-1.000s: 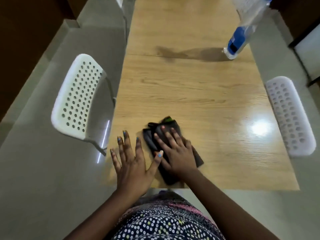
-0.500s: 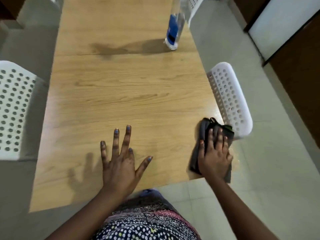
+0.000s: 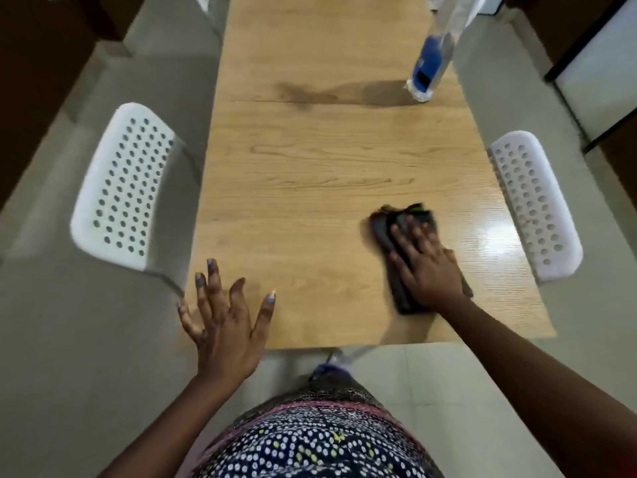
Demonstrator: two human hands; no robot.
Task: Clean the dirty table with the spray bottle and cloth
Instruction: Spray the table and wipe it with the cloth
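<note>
The right hand (image 3: 425, 267) presses flat, fingers straight, on the dark folded cloth (image 3: 401, 236) near the right edge of the light wooden table (image 3: 310, 174). The left hand (image 3: 225, 326) is spread wide at the near-left corner, holding nothing. The clear spray bottle w/ blue label (image 3: 429, 69) stands at the far-right edge — a wide wipe could knock it over. A dark wet-looking patch (image 3: 300, 94) is not wiped yet. White plastic chairs w/ holes (image 3: 129, 188) stand on both sides — grey tile floor (image 3: 69, 339).

Head view, seemingly steeply downward
</note>
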